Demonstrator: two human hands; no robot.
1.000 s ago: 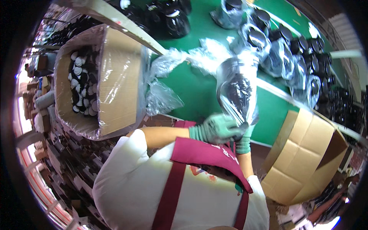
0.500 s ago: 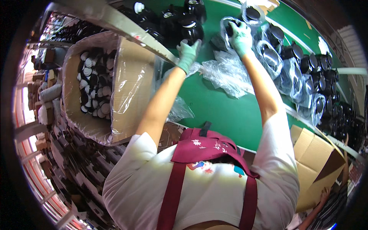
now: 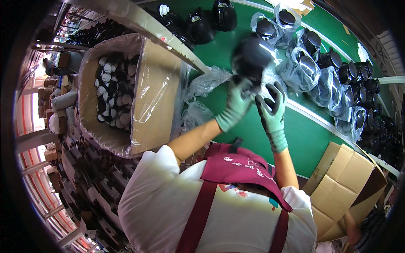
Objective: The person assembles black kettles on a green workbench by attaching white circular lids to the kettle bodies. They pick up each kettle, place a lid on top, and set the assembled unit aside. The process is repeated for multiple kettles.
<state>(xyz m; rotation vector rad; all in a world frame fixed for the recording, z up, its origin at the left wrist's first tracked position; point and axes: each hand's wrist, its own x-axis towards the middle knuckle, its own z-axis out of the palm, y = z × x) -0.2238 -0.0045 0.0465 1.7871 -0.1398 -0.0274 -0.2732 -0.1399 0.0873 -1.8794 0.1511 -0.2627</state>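
Note:
A glossy black jug (image 3: 252,59), smeared by motion, is in front of me over the green work surface. My left hand (image 3: 235,103), in a pale green glove with dark fingertips, is closed on the jug's near, narrower end. Just right of that end is my right hand (image 3: 273,116), gloved the same way, its fingers apart and curled, with nothing seen in them. Beyond it, a bagged black jug (image 3: 265,28) stands with its clear plastic bag around it. Clear plastic bags (image 3: 211,80) lie crumpled to the left of the hands.
Several black jugs (image 3: 201,28) stand at the back left behind a metal bar (image 3: 156,36). Bagged jugs (image 3: 307,65) line the right side. A lined carton (image 3: 156,97) at left holds black and white lids. An open carton (image 3: 341,181) at right is beside another person's arm (image 3: 352,225).
My left hand has brought a black jug from the back left toward me. My right hand has let go of the bagged jug and drawn back beside the left.

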